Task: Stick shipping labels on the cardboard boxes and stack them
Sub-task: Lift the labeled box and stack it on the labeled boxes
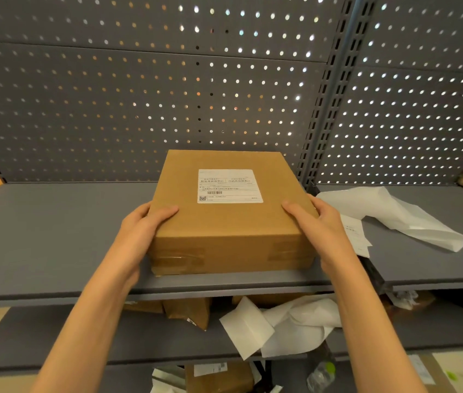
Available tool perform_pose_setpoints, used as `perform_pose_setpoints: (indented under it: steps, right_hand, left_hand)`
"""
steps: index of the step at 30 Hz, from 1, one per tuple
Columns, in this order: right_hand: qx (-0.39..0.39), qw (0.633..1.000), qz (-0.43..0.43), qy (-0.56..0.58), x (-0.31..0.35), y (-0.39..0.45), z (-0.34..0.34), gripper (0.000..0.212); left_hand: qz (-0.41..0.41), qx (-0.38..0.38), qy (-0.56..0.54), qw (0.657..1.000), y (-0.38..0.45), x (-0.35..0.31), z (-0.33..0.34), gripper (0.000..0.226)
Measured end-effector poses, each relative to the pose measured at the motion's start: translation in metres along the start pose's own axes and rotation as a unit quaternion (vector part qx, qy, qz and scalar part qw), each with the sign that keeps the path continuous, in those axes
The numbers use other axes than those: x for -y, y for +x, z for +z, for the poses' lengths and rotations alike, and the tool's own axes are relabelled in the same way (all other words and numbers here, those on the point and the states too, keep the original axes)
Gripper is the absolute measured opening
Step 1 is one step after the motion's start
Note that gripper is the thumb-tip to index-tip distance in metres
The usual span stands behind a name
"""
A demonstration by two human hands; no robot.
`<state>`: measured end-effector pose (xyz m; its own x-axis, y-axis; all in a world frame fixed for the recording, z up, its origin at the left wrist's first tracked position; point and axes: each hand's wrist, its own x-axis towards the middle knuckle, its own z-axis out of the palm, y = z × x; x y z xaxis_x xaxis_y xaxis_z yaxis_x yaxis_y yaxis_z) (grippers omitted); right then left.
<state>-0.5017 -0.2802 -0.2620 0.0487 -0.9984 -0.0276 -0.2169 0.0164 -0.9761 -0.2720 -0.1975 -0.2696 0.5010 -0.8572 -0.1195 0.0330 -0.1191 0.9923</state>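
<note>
head view faces shelf (pixel 54 236) closely, angled down

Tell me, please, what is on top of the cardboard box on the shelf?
A white shipping label lies flat on the cardboard box. Both thumbs rest there too, left hand and right hand. Its underside is hidden.

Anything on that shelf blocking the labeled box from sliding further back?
Nothing visible. The cardboard box, held at its sides by the left hand and right hand, has bare shelf behind it up to the pegboard. The white paper lies off to the right.
</note>
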Motion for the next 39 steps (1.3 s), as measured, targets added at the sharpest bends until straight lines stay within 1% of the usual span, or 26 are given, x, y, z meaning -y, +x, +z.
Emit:
perform_pose_setpoints:
  steps: [6,8,10,13,19,23,29,33,37,39]
  right_hand:
    - [-0.022,0.998,-0.042,0.029,0.002,-0.008,-0.003,0.032]
    - [-0.040,0.997,-0.064,0.031,0.005,-0.011,-0.006,0.031]
    - [-0.064,0.994,-0.089,0.025,0.007,-0.014,-0.010,0.037]
    - [-0.096,0.987,-0.124,0.020,0.009,-0.018,-0.018,0.053]
    - [-0.140,0.973,-0.181,0.022,0.016,-0.030,-0.050,0.056]
    - [-0.169,0.964,-0.202,0.021,0.018,-0.042,-0.087,0.059]
    - [-0.224,0.950,-0.216,0.003,0.021,-0.066,-0.158,0.061]
    - [-0.261,0.937,-0.231,-0.004,0.024,-0.086,-0.214,0.058]
    - [-0.298,0.924,-0.239,-0.024,0.026,-0.106,-0.270,0.064]
    - [-0.314,0.918,-0.239,-0.033,0.027,-0.115,-0.295,0.065]
  left_hand:
    - [0.066,0.005,-0.014,0.998,0.000,-0.006,-0.002,0.033]
    - [0.099,0.007,-0.014,0.995,-0.002,-0.009,-0.001,0.032]
    - [0.126,0.008,-0.014,0.992,-0.002,-0.013,0.001,0.038]
    - [0.159,0.014,-0.016,0.987,-0.001,-0.017,0.008,0.046]
    - [0.215,0.046,-0.029,0.975,-0.011,-0.034,0.034,0.057]
    - [0.242,0.063,-0.048,0.967,-0.025,-0.046,0.065,0.047]
    - [0.269,0.109,-0.060,0.955,-0.057,-0.065,0.125,0.052]
    - [0.276,0.138,-0.081,0.948,-0.087,-0.077,0.172,0.053]
    - [0.287,0.160,-0.098,0.939,-0.120,-0.085,0.220,0.035]
    - [0.289,0.171,-0.103,0.936,-0.135,-0.089,0.243,0.034]
